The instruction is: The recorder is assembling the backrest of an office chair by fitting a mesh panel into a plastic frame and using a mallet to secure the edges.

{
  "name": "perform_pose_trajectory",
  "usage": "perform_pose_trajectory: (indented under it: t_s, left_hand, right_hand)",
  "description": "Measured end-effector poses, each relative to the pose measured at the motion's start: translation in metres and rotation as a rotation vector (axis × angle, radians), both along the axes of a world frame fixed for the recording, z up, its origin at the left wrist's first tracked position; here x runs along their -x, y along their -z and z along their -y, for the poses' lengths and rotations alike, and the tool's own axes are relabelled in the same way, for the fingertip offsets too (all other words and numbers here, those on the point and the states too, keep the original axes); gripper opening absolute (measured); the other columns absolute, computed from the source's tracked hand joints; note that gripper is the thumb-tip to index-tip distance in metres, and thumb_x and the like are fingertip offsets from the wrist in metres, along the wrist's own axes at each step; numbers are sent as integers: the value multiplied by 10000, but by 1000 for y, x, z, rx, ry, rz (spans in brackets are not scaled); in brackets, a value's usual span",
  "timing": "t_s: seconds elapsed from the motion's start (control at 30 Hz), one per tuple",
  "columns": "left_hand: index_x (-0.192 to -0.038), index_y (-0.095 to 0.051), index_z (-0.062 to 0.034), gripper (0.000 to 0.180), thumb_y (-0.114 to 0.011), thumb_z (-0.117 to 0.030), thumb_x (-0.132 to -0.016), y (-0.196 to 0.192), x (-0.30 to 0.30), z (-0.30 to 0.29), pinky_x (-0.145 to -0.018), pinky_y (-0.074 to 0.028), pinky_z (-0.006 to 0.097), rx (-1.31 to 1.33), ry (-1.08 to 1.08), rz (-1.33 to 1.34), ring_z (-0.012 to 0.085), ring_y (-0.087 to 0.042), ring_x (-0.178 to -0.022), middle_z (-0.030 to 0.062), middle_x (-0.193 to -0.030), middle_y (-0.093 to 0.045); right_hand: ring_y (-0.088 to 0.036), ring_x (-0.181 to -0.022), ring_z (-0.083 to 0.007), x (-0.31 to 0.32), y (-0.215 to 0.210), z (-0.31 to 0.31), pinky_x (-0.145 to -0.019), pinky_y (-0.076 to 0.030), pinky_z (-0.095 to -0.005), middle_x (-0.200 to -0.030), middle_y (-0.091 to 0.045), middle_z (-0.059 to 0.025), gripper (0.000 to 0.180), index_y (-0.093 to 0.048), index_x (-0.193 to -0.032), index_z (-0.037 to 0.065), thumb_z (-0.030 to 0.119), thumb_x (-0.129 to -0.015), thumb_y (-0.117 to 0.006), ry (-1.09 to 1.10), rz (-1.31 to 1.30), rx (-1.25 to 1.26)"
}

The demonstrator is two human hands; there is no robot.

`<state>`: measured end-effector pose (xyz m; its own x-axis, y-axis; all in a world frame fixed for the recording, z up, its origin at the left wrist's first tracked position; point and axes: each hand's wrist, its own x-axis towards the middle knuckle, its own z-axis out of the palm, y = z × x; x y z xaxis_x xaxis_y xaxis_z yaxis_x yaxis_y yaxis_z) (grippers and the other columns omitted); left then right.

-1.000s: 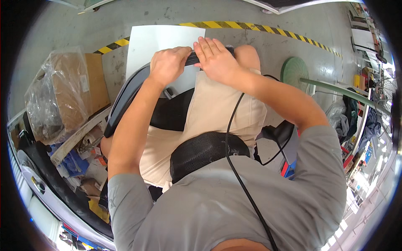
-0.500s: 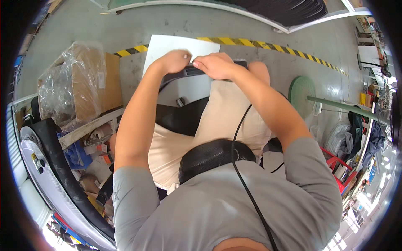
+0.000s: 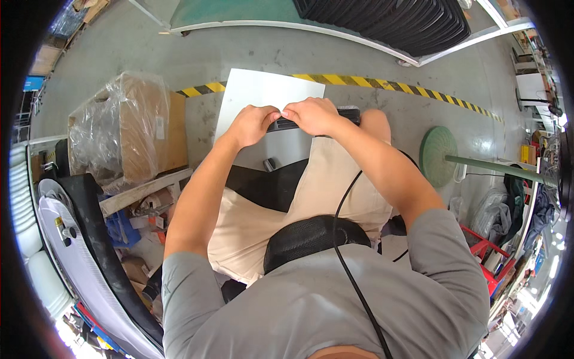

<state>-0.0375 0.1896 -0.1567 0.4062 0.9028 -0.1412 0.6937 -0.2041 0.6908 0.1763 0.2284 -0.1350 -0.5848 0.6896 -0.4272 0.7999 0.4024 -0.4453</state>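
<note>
A dark slotted plastic piece (image 3: 348, 113) lies across in front of my knees, over a white board (image 3: 257, 90). My left hand (image 3: 254, 124) is closed at its left part, thumb and fingers pressed together in a pinch. Beside it my right hand (image 3: 312, 115) is closed too, its fingers curled over the same piece. The thumbs of both hands almost touch. My fingers cover much of the piece, and anything small in the pinch is hidden. Below the hands, between my legs, a small dark cylindrical thing (image 3: 269, 164) rests on a pale surface.
At left stands a cardboard box (image 3: 152, 128) under clear plastic wrap. A round green stand (image 3: 436, 157) with a bar is at right, near a red crate (image 3: 490, 263). Many black parts (image 3: 388, 24) sit stacked on a rack ahead. A black cable (image 3: 350, 263) crosses my lap.
Both hands have closed in a pinch where they meet. The dark piece has turned and now shows a narrower slotted side. The whole view has shifted slightly.
</note>
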Motion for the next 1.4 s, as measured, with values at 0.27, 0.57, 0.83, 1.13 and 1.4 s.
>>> perform_pose_trajectory:
  t_s: [0.27,0.57,0.83,1.13,1.4]
  left_hand:
    - [-1105,-738,-46,305,-572,-297,-1055,-3,-3,-3,-777,-534,460,92,-66,-24,464,-669,-873,242,-922,-713]
    - [-1060,-746,-20,220,-642,-204,-1001,-9,-11,0,-742,-526,400,187,-186,65,338,-672,-752,210,-854,-716]
    - [-967,-785,-66,107,-718,-133,-919,7,-18,8,-575,-497,380,-19,-259,117,335,-612,-574,153,-730,-698]
    - [-977,-751,-69,120,-720,-40,-865,14,-13,14,-602,-549,412,-482,-119,106,340,-693,-685,136,-768,-709]
    - [-1101,-728,51,558,-475,-446,-1078,-11,27,-24,-849,-518,400,486,-171,-62,263,-672,-850,219,-918,-739]
  right_hand:
    - [-707,-979,-366,-7,4,-5,-859,-537,-498,-1000,-755,-127,399,-730,-1155,219,448,-1083,-412,-27,-48,-2]
    - [-711,-802,-362,-7,14,9,-705,-545,-508,-834,-743,-101,329,-730,-1047,223,414,-1066,-463,51,-135,-153]
    - [-717,-753,-321,-10,38,12,-655,-546,-481,-853,-760,-55,247,-732,-1010,158,328,-1028,-555,-24,-268,-365]
    - [-691,-1076,-338,-10,45,34,-977,-522,-455,-1214,-678,-207,573,-609,-1237,-34,440,-920,-662,-253,-263,-796]
    - [-614,-1243,-378,-9,50,35,-1072,-478,-472,-1388,-603,-257,675,-570,-1371,-62,432,-921,-670,-192,-159,-929]
